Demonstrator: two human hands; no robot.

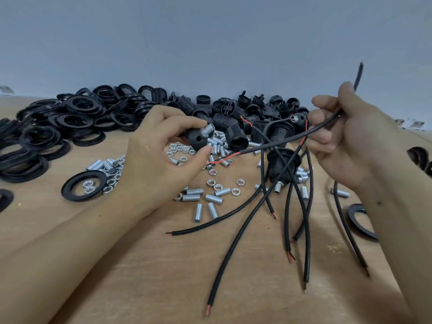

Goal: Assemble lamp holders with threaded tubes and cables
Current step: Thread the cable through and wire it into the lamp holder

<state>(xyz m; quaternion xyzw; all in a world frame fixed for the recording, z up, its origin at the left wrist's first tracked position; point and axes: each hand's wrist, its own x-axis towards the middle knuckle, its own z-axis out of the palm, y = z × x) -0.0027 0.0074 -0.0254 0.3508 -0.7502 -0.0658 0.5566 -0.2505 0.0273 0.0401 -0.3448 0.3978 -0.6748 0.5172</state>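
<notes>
My left hand (161,146) grips a black lamp holder cap (196,139) with a silver threaded tube (208,129) screwed into its top, tube pointing up and right. My right hand (343,134) pinches a black cable (282,140) that runs down-left; its stripped red and black wire ends (217,161) hang just below the cap, a short way from the tube. The cable's other end sticks up above my right fingers. An assembled lamp holder (283,164) with a tube and cable stands on the table between my hands.
Loose threaded tubes (211,206) and nuts (217,184) litter the wooden table (140,265). Several black cables (304,225) fan toward me. Black rings (80,185) pile at the left, lamp holder bodies (236,139) and caps along the wall. Another ring (357,220) lies at right.
</notes>
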